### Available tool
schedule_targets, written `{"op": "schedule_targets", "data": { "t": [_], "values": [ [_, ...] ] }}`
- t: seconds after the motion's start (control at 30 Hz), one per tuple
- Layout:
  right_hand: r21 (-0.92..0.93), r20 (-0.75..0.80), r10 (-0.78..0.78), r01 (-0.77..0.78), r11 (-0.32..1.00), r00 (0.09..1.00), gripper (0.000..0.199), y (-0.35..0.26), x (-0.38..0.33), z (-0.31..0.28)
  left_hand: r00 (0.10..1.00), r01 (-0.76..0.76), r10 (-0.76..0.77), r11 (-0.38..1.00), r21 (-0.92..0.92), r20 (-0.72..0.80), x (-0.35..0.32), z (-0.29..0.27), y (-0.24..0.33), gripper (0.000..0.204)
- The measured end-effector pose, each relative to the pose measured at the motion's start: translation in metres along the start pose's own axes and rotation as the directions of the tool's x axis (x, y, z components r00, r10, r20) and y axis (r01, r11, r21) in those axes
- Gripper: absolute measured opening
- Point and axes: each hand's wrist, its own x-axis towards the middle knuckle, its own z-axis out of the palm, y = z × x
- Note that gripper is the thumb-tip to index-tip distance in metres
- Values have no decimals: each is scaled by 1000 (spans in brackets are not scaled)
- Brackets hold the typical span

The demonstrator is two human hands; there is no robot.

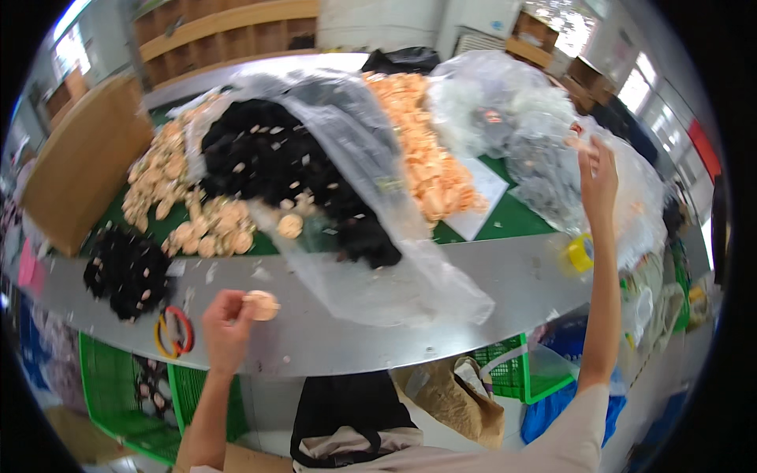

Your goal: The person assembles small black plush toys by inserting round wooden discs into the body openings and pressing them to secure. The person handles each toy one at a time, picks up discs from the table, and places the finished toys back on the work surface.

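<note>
My left hand [226, 327] is over the near part of the metal table edge, its thumb and fingers closed on a round peach-coloured piece [262, 306]. At the far right my right hand [599, 175] is raised beside the heap of see-through plastic bags [544, 150]. Its fingers are pinched together at a small pale, blurred thing whose kind I cannot make out. Between the hands a large plastic bag [347, 126] lies with its mouth toward me, over a heap of black fluffy pieces [268, 158] with small pale tags.
Peach pieces [169, 169] lie left of the bag, more peach pieces [418, 142] right of it. Nearby are a black bundle [126, 272], scissors with red and yellow handles [175, 331], a yellow tape roll [581, 252], a cardboard box [87, 162] and green crates [118, 394] below.
</note>
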Motion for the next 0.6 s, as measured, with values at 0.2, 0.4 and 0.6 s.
{"op": "schedule_targets", "data": {
  "t": [0.2, 0.4, 0.6],
  "values": [
    [749, 412, -313, -122, 651, 856, 53, -292, -180, -22, 977, -151, 150, 988, -3, 154, -58, 41, 36, 13],
    [499, 847, -273, -859, 117, 455, 35, -386, -240, -4, 999, 29, -14, 946, -323, 48, -87, 52, 25, 22],
    [618, 410, -87, -207, 758, 908, 26, -331, -192, 83, 990, 63, -93, 963, -263, -103, -115, 3, 7, 22]
  ]
}}
